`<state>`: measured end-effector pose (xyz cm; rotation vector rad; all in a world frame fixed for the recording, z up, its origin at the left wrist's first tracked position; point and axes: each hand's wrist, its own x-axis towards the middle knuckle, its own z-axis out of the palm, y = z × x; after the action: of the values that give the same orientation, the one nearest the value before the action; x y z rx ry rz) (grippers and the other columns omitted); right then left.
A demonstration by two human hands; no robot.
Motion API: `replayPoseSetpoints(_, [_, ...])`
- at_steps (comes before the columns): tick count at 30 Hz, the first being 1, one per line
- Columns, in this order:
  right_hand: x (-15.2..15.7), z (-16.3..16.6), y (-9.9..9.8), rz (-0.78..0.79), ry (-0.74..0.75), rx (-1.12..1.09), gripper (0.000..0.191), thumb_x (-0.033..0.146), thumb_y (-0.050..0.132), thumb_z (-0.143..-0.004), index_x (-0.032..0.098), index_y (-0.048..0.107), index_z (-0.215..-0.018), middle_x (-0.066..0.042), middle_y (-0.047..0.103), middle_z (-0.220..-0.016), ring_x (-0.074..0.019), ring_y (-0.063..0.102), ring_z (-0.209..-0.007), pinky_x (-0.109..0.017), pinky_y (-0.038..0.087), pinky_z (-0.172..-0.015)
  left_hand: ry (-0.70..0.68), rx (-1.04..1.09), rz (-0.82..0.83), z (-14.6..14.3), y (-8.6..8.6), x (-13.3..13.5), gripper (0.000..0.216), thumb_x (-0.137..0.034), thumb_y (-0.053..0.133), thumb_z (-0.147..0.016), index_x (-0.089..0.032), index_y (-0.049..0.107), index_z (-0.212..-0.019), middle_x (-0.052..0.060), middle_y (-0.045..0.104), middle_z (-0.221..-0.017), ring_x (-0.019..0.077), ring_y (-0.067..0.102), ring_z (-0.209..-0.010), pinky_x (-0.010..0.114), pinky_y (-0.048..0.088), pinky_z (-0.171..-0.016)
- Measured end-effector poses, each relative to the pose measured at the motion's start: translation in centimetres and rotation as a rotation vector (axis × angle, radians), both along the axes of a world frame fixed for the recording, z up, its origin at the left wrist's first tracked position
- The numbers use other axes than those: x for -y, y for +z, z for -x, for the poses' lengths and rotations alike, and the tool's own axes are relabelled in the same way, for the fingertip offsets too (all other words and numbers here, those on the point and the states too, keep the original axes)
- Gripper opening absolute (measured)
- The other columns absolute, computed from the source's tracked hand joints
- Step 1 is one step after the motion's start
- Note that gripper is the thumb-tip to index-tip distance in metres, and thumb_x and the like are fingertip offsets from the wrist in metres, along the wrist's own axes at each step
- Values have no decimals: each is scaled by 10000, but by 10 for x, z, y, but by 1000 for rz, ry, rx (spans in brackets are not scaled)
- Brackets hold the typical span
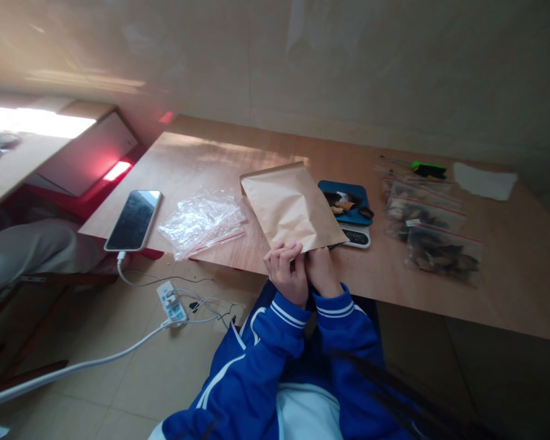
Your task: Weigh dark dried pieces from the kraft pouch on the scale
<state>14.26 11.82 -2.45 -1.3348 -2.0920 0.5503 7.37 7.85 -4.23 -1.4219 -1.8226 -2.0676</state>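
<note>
Left hand [285,271], right hand [321,269] apparently pinch paper bag [292,206] edge.

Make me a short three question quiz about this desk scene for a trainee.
1. True or false: both hands grip the bottom edge of the brown paper bag.
2. What lies left of the clear plastic bags? A) phone B) mug C) book
3. What is the phone plugged into?

Key
1. True: left hand and right hand pinch it.
2. A
3. A white cable running down to the power strip on the floor.
</note>
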Motion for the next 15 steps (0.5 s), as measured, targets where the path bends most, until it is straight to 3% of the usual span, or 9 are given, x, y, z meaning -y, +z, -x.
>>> replayPoseSetpoints(4, [10,-9,16,32,-18,-75,258,115,495,-870,212,729,-916,-85,746,-902,-249,696,-829,-365,578,-744,-27,6,25,15,9,-4,79,-208,615,-875,-221,688,-901,48,699,-868,195,622,-988,375,488,-889])
replayPoseSetpoints(10, [33,-22,70,90,229,-358,166,166,583,-894,243,723,-939,-27,735,-1015,-189,683,-979,-327,557,-892,-76,50,29,47,28,-14,63,-231,629,-866,-219,673,-910,26,697,-879,187,634,-981,377,474,-917])
replayPoseSetpoints(12, [37,-26,81,81,228,-431,142,167,610,-887,246,724,-918,-24,737,-1020,-184,683,-994,-320,553,-908,-90,70,32,56,33,-16,60,-221,629,-864,-219,669,-908,21,697,-883,183,632,-992,369,472,-928])
replayPoseSetpoints(15, [36,-30,82,72,120,-571,92,174,657,-860,244,696,-905,-22,735,-979,-174,693,-963,-306,565,-890,-93,101,41,72,36,-19,54,-223,641,-854,-219,675,-895,15,699,-873,183,633,-1002,372,463,-947])
